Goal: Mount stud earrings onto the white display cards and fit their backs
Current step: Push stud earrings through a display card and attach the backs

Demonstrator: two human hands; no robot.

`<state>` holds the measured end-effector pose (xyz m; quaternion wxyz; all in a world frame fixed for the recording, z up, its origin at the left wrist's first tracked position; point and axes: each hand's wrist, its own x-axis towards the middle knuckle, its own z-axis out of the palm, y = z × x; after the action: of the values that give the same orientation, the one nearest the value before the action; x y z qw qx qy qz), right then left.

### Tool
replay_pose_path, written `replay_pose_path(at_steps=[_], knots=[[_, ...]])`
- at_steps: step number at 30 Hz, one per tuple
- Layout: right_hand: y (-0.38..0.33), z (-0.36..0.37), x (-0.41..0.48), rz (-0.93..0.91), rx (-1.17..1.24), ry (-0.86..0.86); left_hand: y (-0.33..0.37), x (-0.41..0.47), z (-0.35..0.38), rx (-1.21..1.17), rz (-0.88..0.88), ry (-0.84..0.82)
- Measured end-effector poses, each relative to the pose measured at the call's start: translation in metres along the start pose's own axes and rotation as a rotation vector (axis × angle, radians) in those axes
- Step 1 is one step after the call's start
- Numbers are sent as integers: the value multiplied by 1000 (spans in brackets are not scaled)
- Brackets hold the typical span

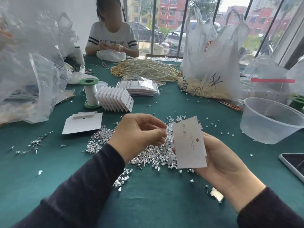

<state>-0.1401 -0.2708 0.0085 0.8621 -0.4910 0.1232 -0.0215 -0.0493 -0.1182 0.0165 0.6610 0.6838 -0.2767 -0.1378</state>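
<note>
White card [189,145] held up over a heap of studs [153,153]

Thin and light, the card would likely crease, so it is best taken by its edges. The right hand [218,160] holds it from behind, above the green cloth [156,203]. The left hand [139,134] curls its fingertips together just beside the card's left edge; whether it pinches a stud is too small to tell. The studs look tiny, slippery and easily dropped.

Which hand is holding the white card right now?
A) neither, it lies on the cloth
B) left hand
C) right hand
C: the right hand grips the white card from behind, raised above the stud pile; the left hand hovers beside its edge.
</note>
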Motion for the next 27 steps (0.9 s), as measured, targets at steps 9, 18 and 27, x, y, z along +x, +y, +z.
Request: replay_pose_path(at_steps=[9, 18, 27], knots=[[7, 4, -4, -75, -8, -57, 4, -7, 14, 33, 49, -104], [6, 4, -2, -94, -25, 34, 3, -8, 15, 52, 31, -85], [12, 11, -6, -342, -286, 145, 5, -11, 20, 6, -10, -175]])
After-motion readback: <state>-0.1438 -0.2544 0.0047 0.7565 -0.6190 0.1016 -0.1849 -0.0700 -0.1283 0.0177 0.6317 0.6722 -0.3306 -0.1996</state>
